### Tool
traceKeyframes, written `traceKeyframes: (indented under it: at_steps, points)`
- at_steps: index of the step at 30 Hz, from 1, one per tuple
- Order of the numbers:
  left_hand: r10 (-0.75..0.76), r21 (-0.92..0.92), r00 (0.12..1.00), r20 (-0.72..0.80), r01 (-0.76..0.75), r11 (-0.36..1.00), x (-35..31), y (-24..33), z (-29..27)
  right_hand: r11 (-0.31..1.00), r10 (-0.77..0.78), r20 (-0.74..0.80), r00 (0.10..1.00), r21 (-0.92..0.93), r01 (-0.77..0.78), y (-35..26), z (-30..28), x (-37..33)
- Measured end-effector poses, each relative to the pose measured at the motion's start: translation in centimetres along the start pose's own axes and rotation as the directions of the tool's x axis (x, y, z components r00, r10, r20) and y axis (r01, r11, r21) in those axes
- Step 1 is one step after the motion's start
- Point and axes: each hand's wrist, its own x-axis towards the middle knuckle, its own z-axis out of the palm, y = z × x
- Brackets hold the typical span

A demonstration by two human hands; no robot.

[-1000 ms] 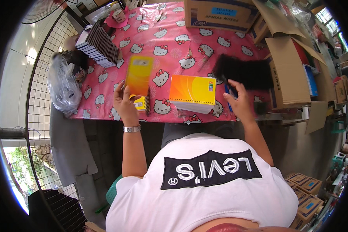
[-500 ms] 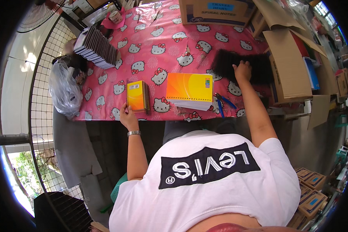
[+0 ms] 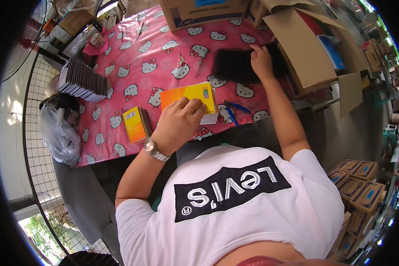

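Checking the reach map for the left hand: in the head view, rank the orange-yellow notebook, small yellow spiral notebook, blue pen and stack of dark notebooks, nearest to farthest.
1. Orange-yellow notebook: under the left hand, touching.
2. Small yellow spiral notebook: just to its left, and blue pen: to its right; too close to call.
3. Stack of dark notebooks: far left, up the table.

The left hand [image 3: 177, 126] has moved from the small notebook [image 3: 136, 124] onto the orange pad [image 3: 188, 98] (fingers flat).

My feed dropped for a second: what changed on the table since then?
The left hand left the small yellow notebook and moved right onto the orange notebook stack. The right hand reached farther up the black sheet. The notebooks and blue pen stayed put.
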Motion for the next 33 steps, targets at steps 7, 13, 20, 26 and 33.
traceKeyframes:
  at_steps: [7, 13, 20, 26, 33]
  points:
    - [0.069, -0.208, 0.992, 0.109, -0.045, 0.977, 2.1, -2.7, -2.0, 0.798, 0.119, 0.3, 0.947, 0.538, -0.271, -6.4, -9.2, -3.3]
    - [0.114, -0.146, 0.973, 0.199, -0.086, 0.986, 2.9, -2.4, -2.3, 0.638, 0.033, 0.46, 0.887, 0.673, -0.373, -9.0, -9.8, -6.1]
    - [0.008, -0.183, 0.986, 0.168, 0.023, 0.983, 4.1, -3.0, -4.0, 0.411, -0.005, 0.595, 0.803, 0.734, -0.541, -11.8, -11.3, -7.3]
    - [-0.081, -0.061, 0.996, -0.048, 0.078, 0.995, 4.5, -1.5, -4.3, 0.574, -0.155, 0.413, 0.897, 0.777, -0.258, -14.4, -12.3, -8.2]
    - [-0.234, -0.122, 0.936, -0.262, 0.209, 0.97, 3.2, -1.8, -5.7, 0.765, -0.582, 0.332, 0.742, 0.533, 0.362, -16.5, -10.5, -8.9]
